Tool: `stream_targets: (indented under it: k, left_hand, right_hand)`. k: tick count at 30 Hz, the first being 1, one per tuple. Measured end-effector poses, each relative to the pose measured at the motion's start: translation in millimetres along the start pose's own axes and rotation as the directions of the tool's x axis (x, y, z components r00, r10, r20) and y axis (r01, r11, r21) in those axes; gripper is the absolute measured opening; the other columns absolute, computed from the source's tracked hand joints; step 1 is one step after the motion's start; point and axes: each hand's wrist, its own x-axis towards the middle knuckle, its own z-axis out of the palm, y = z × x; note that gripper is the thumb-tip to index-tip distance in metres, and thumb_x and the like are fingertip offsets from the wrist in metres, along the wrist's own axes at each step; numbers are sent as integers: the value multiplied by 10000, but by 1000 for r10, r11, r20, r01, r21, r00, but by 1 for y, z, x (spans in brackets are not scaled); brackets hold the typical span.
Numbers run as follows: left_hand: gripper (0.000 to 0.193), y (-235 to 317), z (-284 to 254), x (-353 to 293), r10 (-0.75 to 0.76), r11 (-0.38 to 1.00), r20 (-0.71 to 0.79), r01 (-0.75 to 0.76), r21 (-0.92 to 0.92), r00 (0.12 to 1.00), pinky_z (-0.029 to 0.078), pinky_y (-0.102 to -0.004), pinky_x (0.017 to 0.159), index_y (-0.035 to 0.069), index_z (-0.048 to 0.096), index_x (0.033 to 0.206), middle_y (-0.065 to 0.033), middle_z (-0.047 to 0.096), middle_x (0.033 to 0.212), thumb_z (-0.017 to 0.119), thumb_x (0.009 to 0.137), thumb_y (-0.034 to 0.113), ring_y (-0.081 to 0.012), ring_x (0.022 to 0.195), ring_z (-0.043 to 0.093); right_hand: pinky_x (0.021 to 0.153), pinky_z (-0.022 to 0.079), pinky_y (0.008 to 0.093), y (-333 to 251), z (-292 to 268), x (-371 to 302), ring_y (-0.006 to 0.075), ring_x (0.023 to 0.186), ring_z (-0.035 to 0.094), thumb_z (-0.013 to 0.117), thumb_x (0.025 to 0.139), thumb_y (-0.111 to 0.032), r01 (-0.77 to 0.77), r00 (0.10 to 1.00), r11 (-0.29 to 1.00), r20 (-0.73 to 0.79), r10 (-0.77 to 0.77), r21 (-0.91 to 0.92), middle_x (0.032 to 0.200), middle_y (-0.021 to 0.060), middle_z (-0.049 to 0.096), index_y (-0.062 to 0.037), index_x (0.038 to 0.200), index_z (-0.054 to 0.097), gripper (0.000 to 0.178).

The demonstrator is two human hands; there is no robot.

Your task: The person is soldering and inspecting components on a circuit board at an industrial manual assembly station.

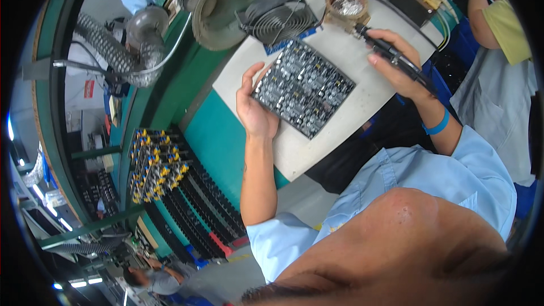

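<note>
The board (304, 88), squarish, dark and crowded with small silvery parts, sits mid-frame, turned cornerwise over a pale bench (300, 150). The left grip (258, 107) is curled onto its left corner; the right grip (399, 67), upper right, is closed round a black tool (391, 54). Beyond, I see a fan (280, 20), a round pot (347, 5), ducts (102, 39) upper left, a co-worker (493, 96) far right.

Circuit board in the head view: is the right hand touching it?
Apart. The head view shows pale tabletop between the right hand and the circuit board.
</note>
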Motion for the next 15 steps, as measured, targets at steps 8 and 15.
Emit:
stream_targets:
  k: [8, 15]
  left_hand:
    - [498, 4, 6, 6, 81, 993, 138, -68, -95, 987, 466, -431, 965, 58, 490, 1347, -213, 626, 1258, 300, 985, 342, -323, 1099, 615]
    - [492, -8, -3, 15, 164, 982, 151, -147, -119, 975, 485, -395, 967, 28, 456, 1320, -216, 632, 1261, 314, 1024, 395, -310, 1112, 627]
  right_hand:
    - [894, 517, 273, 17, -3, 1, 188, 984, 676, 671, 884, -16, 57, 992, 995, -108, -66, -86, 1153, 117, 691, -14, 1277, 612, 397]
    - [880, 533, 287, 27, -3, -9, 202, 947, 685, 641, 909, -29, 8, 990, 1000, -144, -6, 8, 1083, 157, 706, 20, 1264, 600, 361]
